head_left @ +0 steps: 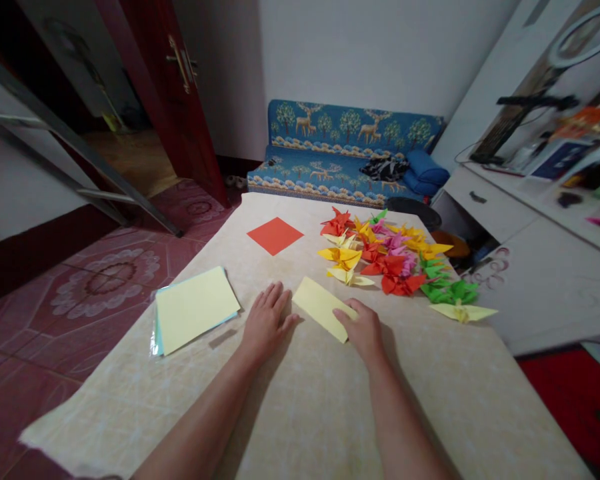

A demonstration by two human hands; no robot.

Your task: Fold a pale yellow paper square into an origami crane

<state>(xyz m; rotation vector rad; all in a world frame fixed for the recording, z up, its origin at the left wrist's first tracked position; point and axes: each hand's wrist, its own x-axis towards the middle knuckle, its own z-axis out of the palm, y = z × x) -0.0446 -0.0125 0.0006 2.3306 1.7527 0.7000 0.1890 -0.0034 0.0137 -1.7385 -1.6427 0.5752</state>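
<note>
A pale yellow sheet of paper, folded into a rectangle (320, 303), lies slanted on the table in front of me. My right hand (363, 328) grips its right end, thumb on top and fingers at the far edge. Just left of the paper, my left hand (267, 319) lies flat on the cloth with its fingers stretched out, holding nothing. Beyond it is a red square of paper (275, 236), one corner toward me. Folded paper cranes (390, 257) in red, yellow, pink, green and cream are gathered at the right.
A stack of yellow and blue paper (195, 310) rests on a clear plastic wrapper at the left. The cream tablecloth (300, 413) covers the table. Behind stands a blue patterned sofa (325, 170); a white cabinet (545, 280) is to the right, a metal ladder (105, 195) to the left.
</note>
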